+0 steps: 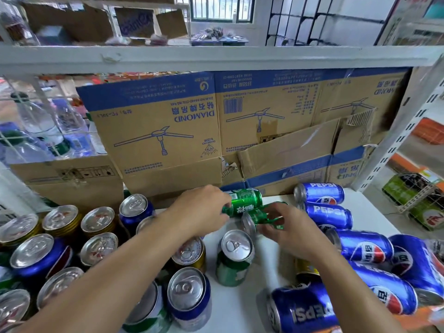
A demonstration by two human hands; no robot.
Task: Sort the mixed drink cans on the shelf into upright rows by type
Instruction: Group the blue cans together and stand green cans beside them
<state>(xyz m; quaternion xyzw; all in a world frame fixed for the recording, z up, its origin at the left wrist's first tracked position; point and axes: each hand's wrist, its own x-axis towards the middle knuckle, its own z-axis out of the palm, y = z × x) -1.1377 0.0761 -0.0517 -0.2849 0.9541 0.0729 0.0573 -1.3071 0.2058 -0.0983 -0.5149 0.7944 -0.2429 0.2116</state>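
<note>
Two green cans lie on their sides at the back of the white shelf (240, 306). My left hand (201, 210) grips the rear green can (245, 200). My right hand (288, 229) holds the nearer green can (258, 218), its silver top facing left. A third green can (234, 258) stands upright just in front. Several blue Pepsi cans (322, 193) lie on their sides at the right. Upright gold-rimmed and blue cans (38, 255) fill the left part of the shelf.
A cardboard fan box (168, 131) forms the back wall behind the cans. Water bottles (40, 126) sit behind a wire grid at the upper left. A perforated white shelf post (394, 145) borders the right side. A gold can (306, 269) lies partly under my right forearm.
</note>
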